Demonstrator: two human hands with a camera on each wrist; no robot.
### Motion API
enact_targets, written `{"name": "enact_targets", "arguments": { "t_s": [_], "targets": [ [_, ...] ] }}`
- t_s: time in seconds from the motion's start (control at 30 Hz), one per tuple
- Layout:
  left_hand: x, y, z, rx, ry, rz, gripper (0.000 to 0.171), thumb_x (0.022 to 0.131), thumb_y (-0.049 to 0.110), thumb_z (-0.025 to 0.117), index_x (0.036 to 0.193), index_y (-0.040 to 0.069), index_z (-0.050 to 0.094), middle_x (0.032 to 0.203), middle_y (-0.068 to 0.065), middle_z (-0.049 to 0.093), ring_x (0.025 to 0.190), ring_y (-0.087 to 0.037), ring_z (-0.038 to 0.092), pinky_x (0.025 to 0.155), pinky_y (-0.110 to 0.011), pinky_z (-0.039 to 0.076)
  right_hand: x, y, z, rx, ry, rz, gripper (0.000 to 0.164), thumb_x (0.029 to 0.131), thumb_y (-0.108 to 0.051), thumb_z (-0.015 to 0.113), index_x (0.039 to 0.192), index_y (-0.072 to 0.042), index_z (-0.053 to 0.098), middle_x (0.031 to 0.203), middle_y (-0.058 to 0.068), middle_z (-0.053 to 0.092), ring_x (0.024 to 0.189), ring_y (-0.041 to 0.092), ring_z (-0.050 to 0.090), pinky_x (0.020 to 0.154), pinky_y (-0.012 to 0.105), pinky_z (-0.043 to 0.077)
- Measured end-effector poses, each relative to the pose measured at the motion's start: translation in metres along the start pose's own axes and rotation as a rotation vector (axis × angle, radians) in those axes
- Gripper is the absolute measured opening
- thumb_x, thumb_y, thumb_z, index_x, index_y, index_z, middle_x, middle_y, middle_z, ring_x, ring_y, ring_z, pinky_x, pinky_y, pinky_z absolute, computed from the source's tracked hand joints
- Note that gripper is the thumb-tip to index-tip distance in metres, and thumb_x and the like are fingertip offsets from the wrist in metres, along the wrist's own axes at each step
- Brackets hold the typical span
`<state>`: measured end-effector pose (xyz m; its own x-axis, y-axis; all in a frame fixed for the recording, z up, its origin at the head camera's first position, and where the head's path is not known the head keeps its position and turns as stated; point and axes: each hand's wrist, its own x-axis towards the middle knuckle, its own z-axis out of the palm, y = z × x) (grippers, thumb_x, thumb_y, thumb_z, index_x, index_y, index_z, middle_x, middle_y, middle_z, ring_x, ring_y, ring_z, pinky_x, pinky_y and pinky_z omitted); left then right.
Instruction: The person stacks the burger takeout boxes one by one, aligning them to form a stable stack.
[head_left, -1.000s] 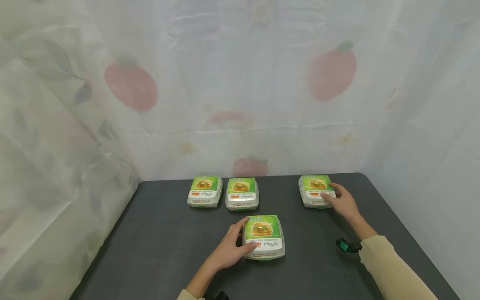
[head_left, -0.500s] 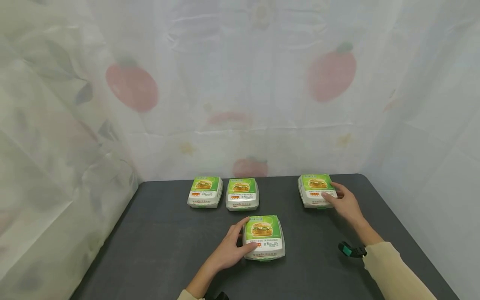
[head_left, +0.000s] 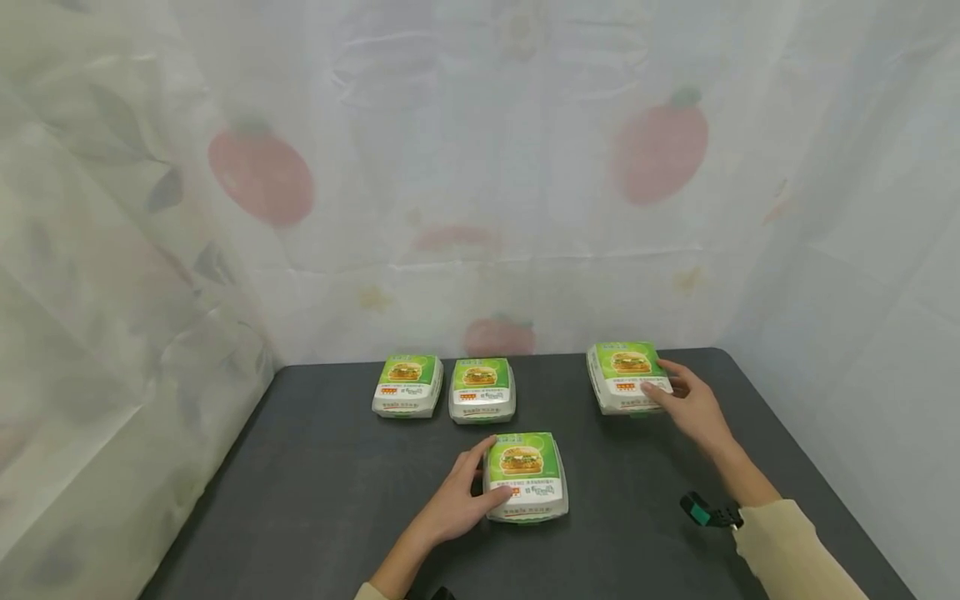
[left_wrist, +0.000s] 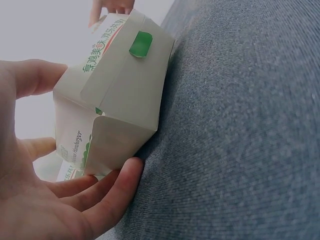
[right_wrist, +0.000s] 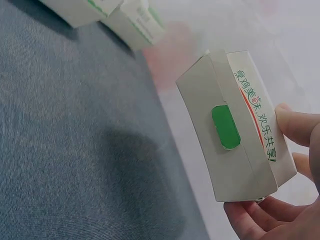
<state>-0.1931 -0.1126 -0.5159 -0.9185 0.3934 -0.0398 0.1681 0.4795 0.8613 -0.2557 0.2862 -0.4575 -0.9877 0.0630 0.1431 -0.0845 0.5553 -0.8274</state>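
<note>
My right hand [head_left: 695,410] grips a green-and-white burger box [head_left: 625,377] by its right side, at the back right of the table. The right wrist view has that burger box [right_wrist: 235,135] clear of the surface, its shadow [right_wrist: 142,175] apart from it. Near the table's middle, another burger box [head_left: 527,477] rests flat, with my left hand [head_left: 455,502] round its left side. There the left thumb [left_wrist: 37,77] lies on the upper part and the fingers [left_wrist: 117,192] reach along the lower side. The underside of each held box is hidden.
Two more burger boxes, a left one [head_left: 407,386] and a right one [head_left: 482,390], stand side by side at the back of the dark table [head_left: 315,500]. Pale fruit-print curtains [head_left: 487,200] hang behind and beside it. Black bands sit at both wrists.
The right hand has lifted its burger box off the table and shifted it slightly left. The left hand and its box have stayed put.
</note>
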Motion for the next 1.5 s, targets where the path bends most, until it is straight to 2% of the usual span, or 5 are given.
{"name": "enact_targets", "arguments": {
  "t_s": [0.2, 0.87, 1.03, 1.3, 1.5],
  "targets": [
    [0.0, -0.001, 0.001, -0.001, -0.004, 0.002, 0.079, 0.097, 0.053, 0.065, 0.162, 0.028, 0.028, 0.143, -0.014, 0.041, 0.124, -0.036, 0.052, 0.089, -0.056, 0.046, -0.008, -0.008, -0.002, 0.017, -0.011, -0.043, 0.074, 0.101, -0.042, 0.064, 0.158, -0.004, 0.034, 0.137, 0.029, 0.051, 0.117, 0.043, 0.058, 0.077, 0.027, 0.051],
    [0.001, -0.005, 0.001, 0.004, 0.003, 0.021, 0.078, 0.098, 0.053, 0.064, 0.162, 0.029, 0.026, 0.143, -0.015, 0.041, 0.124, -0.036, 0.053, 0.09, -0.057, 0.047, -0.033, -0.041, 0.005, 0.027, -0.071, -0.104, 0.066, 0.101, -0.036, 0.067, 0.155, -0.008, 0.042, 0.13, 0.022, 0.059, 0.11, 0.035, 0.062, 0.077, 0.031, 0.052],
    [0.002, -0.005, 0.001, 0.006, 0.003, 0.02, 0.078, 0.098, 0.053, 0.064, 0.162, 0.03, 0.026, 0.144, -0.015, 0.041, 0.124, -0.037, 0.053, 0.091, -0.058, 0.046, -0.041, -0.047, 0.012, 0.042, -0.089, -0.119, 0.064, 0.1, -0.033, 0.068, 0.154, -0.007, 0.044, 0.132, 0.023, 0.058, 0.111, 0.035, 0.062, 0.077, 0.029, 0.052],
    [0.002, -0.004, 0.001, 0.017, 0.005, 0.013, 0.08, 0.098, 0.053, 0.064, 0.163, 0.025, 0.026, 0.143, -0.015, 0.041, 0.124, -0.037, 0.053, 0.091, -0.058, 0.046, -0.048, -0.049, 0.025, 0.091, -0.122, -0.137, 0.063, 0.099, -0.031, 0.07, 0.152, -0.008, 0.046, 0.131, 0.022, 0.06, 0.109, 0.033, 0.063, 0.076, 0.03, 0.054],
    [0.001, -0.002, 0.001, 0.011, 0.011, 0.006, 0.079, 0.097, 0.053, 0.064, 0.162, 0.028, 0.027, 0.143, -0.014, 0.042, 0.124, -0.037, 0.053, 0.091, -0.059, 0.046, -0.051, -0.051, 0.033, 0.13, -0.158, -0.159, 0.063, 0.099, -0.029, 0.071, 0.152, -0.007, 0.046, 0.132, 0.022, 0.059, 0.112, 0.034, 0.063, 0.077, 0.033, 0.056]
  ]
}}
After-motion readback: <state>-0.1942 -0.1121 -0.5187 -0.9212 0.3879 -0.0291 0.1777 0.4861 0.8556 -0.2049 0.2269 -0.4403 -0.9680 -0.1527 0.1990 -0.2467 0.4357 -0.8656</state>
